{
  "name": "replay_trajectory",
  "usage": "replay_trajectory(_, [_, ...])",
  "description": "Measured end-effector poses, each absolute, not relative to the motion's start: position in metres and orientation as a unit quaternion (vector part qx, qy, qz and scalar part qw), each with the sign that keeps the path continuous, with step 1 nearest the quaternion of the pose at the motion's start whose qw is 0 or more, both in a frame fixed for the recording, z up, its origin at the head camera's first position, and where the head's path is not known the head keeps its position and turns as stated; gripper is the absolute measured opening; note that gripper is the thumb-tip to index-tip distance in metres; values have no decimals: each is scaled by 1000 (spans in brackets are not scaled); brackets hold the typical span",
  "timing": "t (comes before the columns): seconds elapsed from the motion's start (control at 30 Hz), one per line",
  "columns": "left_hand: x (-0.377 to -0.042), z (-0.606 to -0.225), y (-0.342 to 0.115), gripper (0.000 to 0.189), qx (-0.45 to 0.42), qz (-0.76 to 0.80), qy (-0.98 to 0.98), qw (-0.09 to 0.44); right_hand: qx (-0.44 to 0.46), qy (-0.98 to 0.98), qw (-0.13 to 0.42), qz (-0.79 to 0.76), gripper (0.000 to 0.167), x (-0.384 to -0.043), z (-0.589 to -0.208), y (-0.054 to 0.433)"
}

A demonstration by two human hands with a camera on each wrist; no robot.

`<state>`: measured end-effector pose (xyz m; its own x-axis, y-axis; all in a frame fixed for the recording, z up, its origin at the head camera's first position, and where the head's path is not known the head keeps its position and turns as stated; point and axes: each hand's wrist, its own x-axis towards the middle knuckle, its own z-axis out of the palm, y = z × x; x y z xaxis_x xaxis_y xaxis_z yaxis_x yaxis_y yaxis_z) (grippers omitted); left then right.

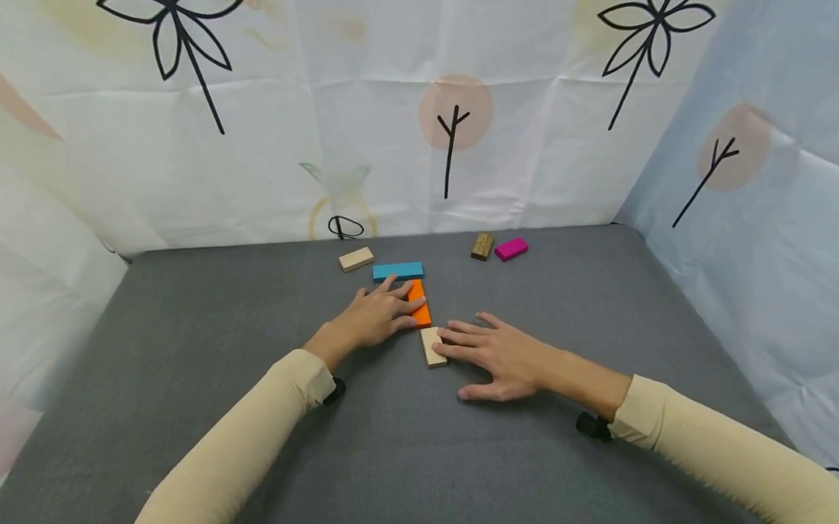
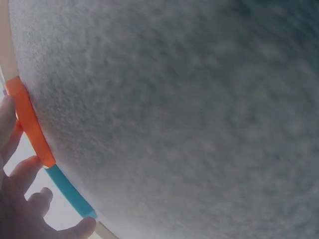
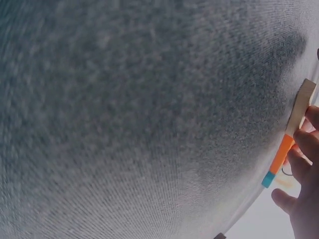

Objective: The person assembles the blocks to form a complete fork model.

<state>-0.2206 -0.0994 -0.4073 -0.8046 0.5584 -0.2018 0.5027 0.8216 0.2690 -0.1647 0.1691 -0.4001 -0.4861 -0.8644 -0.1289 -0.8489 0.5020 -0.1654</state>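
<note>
An orange wooden block lies lengthwise on the grey cloth, its far end at a blue block set crosswise. My left hand rests with spread fingers over the orange block, fingertips on its top and one near the blue block's front edge. Closer to me, a plain wood block continues the line from the orange one. My right hand touches its right side with extended fingertips, the thumb held apart below. In the right wrist view, the plain block, orange and blue blocks run in a row.
Another plain block lies left of the blue one at the back. A dark patterned block and a magenta block lie at the back right. White printed cloth hangs behind the grey table surface.
</note>
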Motion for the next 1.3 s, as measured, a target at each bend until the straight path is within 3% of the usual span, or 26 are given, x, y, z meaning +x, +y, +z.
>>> replay_trajectory(1.0, [-223,-406,-90,49,311,116,932,148,-487,872,34,28,75,-150,-400,156])
replay_trajectory(1.3, [-223,-406,-91,50,310,125,931,146,-505,860,67,-36,65,-165,-396,154])
